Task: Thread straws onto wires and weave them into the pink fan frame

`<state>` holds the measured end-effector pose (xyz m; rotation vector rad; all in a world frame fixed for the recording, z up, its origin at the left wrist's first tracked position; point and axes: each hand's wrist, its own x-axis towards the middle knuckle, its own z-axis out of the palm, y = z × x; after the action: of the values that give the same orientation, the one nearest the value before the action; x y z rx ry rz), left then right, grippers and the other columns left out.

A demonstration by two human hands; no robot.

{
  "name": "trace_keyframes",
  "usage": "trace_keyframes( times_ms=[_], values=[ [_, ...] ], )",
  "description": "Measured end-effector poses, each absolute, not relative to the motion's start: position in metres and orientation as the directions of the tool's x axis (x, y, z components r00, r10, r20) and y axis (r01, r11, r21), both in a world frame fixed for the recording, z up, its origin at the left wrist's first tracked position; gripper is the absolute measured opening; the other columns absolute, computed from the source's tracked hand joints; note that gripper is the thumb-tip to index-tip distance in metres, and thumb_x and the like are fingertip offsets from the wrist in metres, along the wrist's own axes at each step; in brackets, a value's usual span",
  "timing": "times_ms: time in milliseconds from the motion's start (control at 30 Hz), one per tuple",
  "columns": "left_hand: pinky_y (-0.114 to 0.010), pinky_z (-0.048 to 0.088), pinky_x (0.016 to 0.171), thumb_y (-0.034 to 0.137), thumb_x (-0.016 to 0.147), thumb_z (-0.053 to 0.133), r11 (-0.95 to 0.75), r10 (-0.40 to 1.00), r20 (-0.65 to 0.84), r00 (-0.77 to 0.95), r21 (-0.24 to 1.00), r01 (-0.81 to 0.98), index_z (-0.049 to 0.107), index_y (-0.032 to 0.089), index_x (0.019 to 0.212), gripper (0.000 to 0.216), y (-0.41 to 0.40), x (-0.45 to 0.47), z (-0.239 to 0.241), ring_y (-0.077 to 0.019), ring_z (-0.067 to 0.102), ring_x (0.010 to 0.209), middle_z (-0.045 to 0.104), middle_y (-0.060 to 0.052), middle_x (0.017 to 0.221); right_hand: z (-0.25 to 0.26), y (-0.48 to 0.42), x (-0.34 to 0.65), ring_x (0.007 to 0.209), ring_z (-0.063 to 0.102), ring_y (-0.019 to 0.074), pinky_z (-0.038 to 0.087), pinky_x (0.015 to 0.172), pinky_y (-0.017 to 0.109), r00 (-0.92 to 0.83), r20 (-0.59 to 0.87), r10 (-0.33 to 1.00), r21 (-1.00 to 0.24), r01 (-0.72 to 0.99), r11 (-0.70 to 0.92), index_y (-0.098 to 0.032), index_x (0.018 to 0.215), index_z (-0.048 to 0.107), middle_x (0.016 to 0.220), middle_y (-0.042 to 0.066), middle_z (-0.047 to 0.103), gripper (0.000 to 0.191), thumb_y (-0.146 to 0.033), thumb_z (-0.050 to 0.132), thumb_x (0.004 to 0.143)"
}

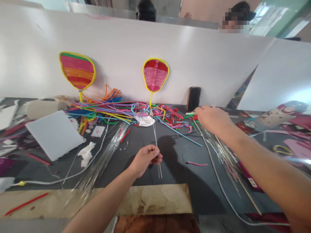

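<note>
My left hand point(147, 159) is closed in a pinch around thin metal wires point(155, 136). Their lower ends stick out below my fingers, and the upper part runs toward the stem of a pink and red paddle shape point(155, 76) with a yellow rim. Whether wires and stem are joined, I cannot tell. My right hand point(211, 119) reaches forward with curled fingers, beside small red and green pieces and near an upright phone point(193, 98). What its fingertips hold, if anything, is hidden. Crumpled white tissue point(145, 121) lies behind the wires.
Another yellow-rimmed paddle shape point(79, 71) leans on the white partition point(116, 48). Coloured pipe cleaners point(104, 108) heap along its foot. Wire bundles point(107, 152) lie left and right, with a white cord point(213, 168), a white square board point(54, 134) and a bottle point(279, 115). Two people sit beyond.
</note>
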<state>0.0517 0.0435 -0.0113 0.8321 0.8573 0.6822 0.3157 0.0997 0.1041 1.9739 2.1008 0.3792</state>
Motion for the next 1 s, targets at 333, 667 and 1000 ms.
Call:
trace_keyframes(
  times_ms=[333, 667, 1000],
  values=[
    [-0.021, 0.041, 0.055, 0.044, 0.067, 0.071, 0.476, 0.805, -0.319, 0.5, 0.851, -0.223, 0.051, 0.015, 0.075, 0.036, 0.041, 0.05, -0.017, -0.0082, 0.055, 0.055, 0.06, 0.0, 0.066, 0.047, 0.121, 0.251, 0.073, 0.063, 0.0159, 0.049, 0.065, 0.027, -0.135, 0.1, 0.986, -0.571, 0.804, 0.167, -0.014, 0.119, 0.051, 0.099, 0.01, 0.063, 0.033, -0.025, 0.048, 0.088],
    [-0.02, 0.046, 0.048, 0.042, 0.067, 0.071, 0.596, 0.594, -0.42, 0.686, 0.803, -0.024, 0.055, 0.013, 0.074, 0.034, 0.032, 0.057, -0.016, -0.0102, 0.058, 0.052, 0.063, -0.002, 0.062, -0.009, 0.038, 0.229, 0.05, 0.049, 0.0051, 0.037, 0.042, 0.016, -0.191, -0.259, 0.947, -0.891, -0.332, -0.31, -0.015, 0.076, 0.063, 0.068, -0.001, 0.059, 0.021, -0.033, 0.073, 0.071],
    [-0.022, 0.05, 0.049, 0.038, 0.068, 0.071, 0.641, 0.6, -0.488, 0.634, 0.767, -0.016, 0.054, 0.013, 0.08, 0.033, 0.03, 0.059, -0.012, -0.0126, 0.063, 0.054, 0.065, -0.004, 0.063, -0.019, 0.037, 0.231, 0.048, 0.052, 0.0062, 0.039, 0.04, 0.015, -0.302, -0.351, 0.887, -0.869, -0.248, -0.428, -0.014, 0.068, 0.06, 0.059, -0.002, 0.058, 0.024, -0.033, 0.075, 0.067]
  ],
)
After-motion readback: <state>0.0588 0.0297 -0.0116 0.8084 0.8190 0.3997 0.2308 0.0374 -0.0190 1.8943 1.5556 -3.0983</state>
